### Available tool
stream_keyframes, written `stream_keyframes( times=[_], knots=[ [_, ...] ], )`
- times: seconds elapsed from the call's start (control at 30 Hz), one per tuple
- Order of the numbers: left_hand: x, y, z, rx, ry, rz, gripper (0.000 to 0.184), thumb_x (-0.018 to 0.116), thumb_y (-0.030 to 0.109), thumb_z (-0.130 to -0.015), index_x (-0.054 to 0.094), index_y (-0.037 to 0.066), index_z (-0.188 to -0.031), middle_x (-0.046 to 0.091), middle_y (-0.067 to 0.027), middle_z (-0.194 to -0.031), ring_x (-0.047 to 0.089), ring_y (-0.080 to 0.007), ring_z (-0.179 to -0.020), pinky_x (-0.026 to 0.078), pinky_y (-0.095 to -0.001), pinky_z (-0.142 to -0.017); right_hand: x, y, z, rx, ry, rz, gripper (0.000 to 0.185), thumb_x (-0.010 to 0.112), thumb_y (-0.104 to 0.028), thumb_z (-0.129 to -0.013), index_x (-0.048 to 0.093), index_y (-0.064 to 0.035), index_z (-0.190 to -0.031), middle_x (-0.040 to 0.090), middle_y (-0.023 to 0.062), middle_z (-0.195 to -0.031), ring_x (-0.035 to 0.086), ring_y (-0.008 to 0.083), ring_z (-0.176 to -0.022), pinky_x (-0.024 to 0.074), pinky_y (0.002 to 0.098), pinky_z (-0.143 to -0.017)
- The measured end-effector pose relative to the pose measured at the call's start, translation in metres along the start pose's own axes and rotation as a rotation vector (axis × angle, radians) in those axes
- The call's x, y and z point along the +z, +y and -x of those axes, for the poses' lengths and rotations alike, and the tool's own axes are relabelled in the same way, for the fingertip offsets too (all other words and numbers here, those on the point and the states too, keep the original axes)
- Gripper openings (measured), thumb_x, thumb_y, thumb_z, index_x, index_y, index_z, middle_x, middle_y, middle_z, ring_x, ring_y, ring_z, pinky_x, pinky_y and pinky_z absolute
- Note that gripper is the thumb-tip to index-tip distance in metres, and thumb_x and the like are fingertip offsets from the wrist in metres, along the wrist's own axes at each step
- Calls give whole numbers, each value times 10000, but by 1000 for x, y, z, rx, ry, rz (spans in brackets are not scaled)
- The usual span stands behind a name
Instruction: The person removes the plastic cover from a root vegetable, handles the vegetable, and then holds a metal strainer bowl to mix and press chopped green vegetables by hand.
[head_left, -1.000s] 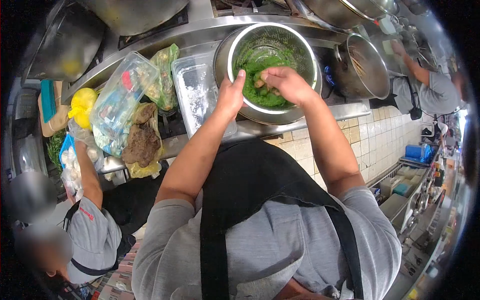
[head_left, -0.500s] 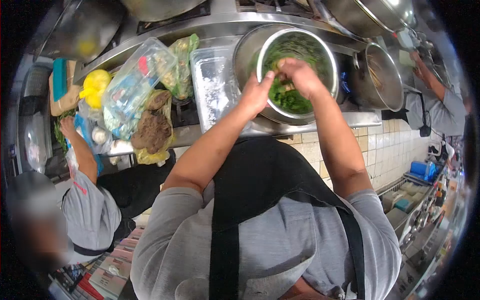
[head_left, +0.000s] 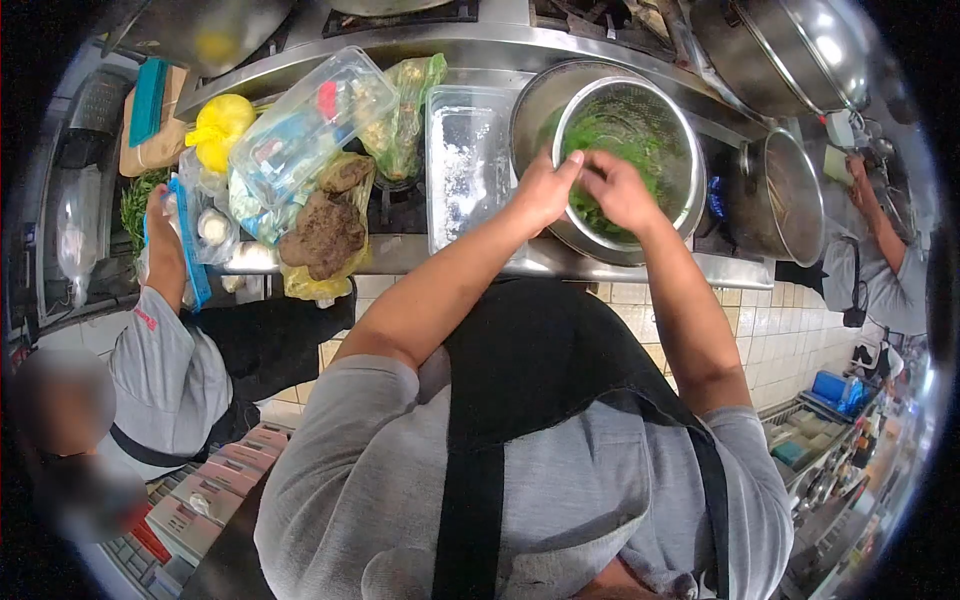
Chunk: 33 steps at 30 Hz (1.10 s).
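Observation:
A metal strainer [head_left: 690,140] with chopped greens [head_left: 640,165] inside sits tilted in the mouth of a larger metal pot [head_left: 530,105]. My left hand [head_left: 545,190] is closed on the strainer's near-left rim, its thumb over the edge. Inside the strainer, above the greens, my right hand [head_left: 618,192] has its fingers curled in towards the left thumb. Motion blurs those fingertips, and whatever they may hold is hidden.
Left of the pot stands a clear plastic tub [head_left: 470,160] with white residue. Farther left are an empty clear container [head_left: 310,125], a yellow bag [head_left: 222,130] and brown roots [head_left: 325,235]. A deep pot [head_left: 795,190] stands right. Co-workers' hands [head_left: 160,215] [head_left: 858,180] show at both sides.
The view has shifted, so the counter sits farther right. My right hand has moved within the strainer, its fingers drawn nearer my left thumb. My left hand keeps the rim.

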<state>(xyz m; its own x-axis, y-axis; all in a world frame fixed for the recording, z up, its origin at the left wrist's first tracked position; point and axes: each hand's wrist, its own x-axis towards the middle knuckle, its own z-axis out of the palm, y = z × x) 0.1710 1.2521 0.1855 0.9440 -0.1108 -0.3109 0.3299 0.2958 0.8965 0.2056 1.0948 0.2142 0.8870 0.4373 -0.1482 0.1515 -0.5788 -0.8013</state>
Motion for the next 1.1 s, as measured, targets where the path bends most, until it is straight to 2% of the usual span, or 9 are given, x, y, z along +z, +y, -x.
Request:
stream_keyframes(
  times=[0.1,0.2,0.4,0.6,0.67,0.73,0.83,0.97,1.1],
  knots=[
    [-4,12,7,-4,59,-96,518,531,353,-1000,396,5,-1358,620,-166,-1105,689,-242,-824,610,-352,-532,-13,-2,10,100,110,-177,308,649,-207,-905,675,-28,-1154,667,200,-1144,644,301,-1051,472,351,-937],
    [0,20,9,19,127,-22,525,532,353,-1000,380,25,-1380,600,-177,-1150,688,-253,-843,610,-356,-529,-24,24,3,79,660,133,404,657,-201,-892,621,40,-1214,672,216,-1139,638,316,-1072,462,365,-965],
    [-2,-4,-10,209,149,-209,543,533,299,-990,345,1,-1403,589,-227,-1158,688,-338,-889,628,-397,-541,6,-2,12,207,115,-186,564,640,-258,-905,511,82,-1335,549,281,-1341,510,338,-1287,355,363,-1087],
    [3,8,4,7,106,-6,500,504,353,-1012,373,45,-1383,606,-177,-1135,699,-250,-804,621,-366,-538,-17,-50,20,59,142,-273,317,576,-176,-957,635,37,-1183,676,69,-985,622,160,-859,496,267,-814],
    [3,9,3,-18,66,-4,513,503,355,-1012,362,37,-1388,605,-184,-1136,699,-254,-802,622,-367,-544,-12,-18,9,406,-60,-710,251,566,-159,-952,662,6,-1114,661,48,-927,599,140,-813,492,265,-746],
    [2,5,3,-44,30,-3,526,503,358,-1011,350,29,-1393,604,-192,-1138,700,-258,-800,624,-368,-551,-5,1,1,417,-56,-642,208,559,-146,-942,667,-22,-1070,650,35,-922,589,142,-814,491,274,-701],
    [2,-15,0,65,82,-133,539,526,317,-993,402,-2,-1409,611,-256,-1227,594,-366,-1153,423,-411,-1004,-6,8,-3,451,-71,-437,196,570,-152,-918,669,-27,-1032,665,48,-896,598,145,-782,520,297,-602],
    [-1,9,12,25,41,-136,545,523,322,-994,395,2,-1416,609,-268,-1226,585,-372,-1174,424,-417,-1007,-52,-27,-6,366,-39,-287,209,580,-174,-913,669,-23,-1029,679,64,-791,586,136,-621,464,277,-425],
    [6,20,15,-38,6,-276,560,521,359,-993,407,-15,-1394,628,-249,-1163,655,-339,-996,542,-407,-784,-42,7,-31,92,389,-50,254,635,-246,-919,702,-4,-961,710,120,-831,657,195,-696,505,295,-648]
  ],
)
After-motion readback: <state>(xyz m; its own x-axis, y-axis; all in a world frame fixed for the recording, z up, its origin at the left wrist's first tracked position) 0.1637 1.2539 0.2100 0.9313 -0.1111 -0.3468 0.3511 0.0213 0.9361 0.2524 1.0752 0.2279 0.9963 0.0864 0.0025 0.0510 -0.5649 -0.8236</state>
